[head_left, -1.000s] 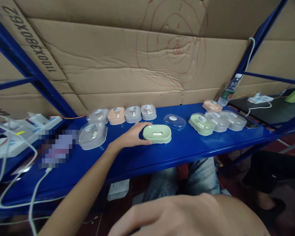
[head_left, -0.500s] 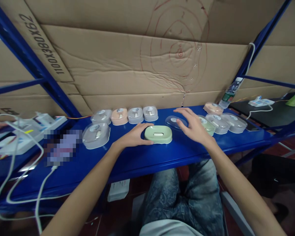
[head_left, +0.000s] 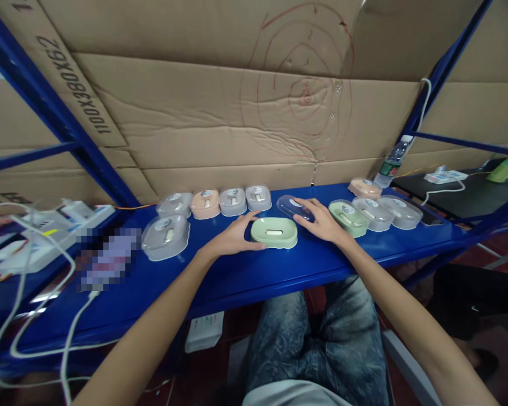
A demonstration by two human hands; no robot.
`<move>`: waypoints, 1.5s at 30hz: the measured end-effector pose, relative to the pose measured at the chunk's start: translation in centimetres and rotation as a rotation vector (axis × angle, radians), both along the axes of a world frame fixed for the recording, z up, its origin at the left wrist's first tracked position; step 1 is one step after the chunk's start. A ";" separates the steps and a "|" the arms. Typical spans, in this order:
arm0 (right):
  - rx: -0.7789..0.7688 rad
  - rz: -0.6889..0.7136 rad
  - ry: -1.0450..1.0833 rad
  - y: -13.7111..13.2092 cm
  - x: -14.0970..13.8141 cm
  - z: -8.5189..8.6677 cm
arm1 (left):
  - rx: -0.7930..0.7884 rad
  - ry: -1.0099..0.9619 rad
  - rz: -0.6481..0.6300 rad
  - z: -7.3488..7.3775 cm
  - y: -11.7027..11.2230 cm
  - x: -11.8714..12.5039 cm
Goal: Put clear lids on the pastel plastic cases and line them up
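An open green soap box (head_left: pixel 260 239) with a small white bar in its middle rests on the blue table in front of me. My left hand (head_left: pixel 236 235) holds its left end, thumb at the front and fingers behind. Just beyond and to the right, a clear oval lid (head_left: pixel 284 206) with a round label appears slightly tilted. My right hand (head_left: pixel 322 223) grips the lid's right side between thumb and fingers; part of the lid is hidden under them. Close to the right of that hand sits a lidded green soap box (head_left: pixel 347 219).
Several lidded soap boxes, one a grey box (head_left: pixel 166 237), stand at the left and back of the blue table (head_left: pixel 220 282). More stand at the right, near a water bottle (head_left: pixel 392 163). A power strip (head_left: pixel 34 242) and white cables lie far left. Cardboard (head_left: pixel 186 113) walls the back.
My right hand has come down and left from above the table and closed on the clear lid, which now looks tilted. My left hand stays on the green soap box.
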State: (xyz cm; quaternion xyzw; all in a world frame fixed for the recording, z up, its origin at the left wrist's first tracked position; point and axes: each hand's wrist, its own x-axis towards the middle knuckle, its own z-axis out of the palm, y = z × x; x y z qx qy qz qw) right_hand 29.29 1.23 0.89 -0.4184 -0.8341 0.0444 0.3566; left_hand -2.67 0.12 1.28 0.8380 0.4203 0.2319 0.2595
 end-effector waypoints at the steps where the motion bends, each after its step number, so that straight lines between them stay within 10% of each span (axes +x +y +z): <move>1: 0.006 0.068 0.060 -0.5 -0.6 0.4 | -0.014 -0.019 0.000 -0.1 0.0 0.1; 10: -0.038 0.406 -0.016 -1.7 -4.8 -0.1 | -0.094 -0.130 -0.052 -1.0 0.3 0.2; 45: -0.016 0.188 -0.253 -3.9 -4.2 -0.7 | -0.015 0.000 -0.106 -1.6 0.3 0.2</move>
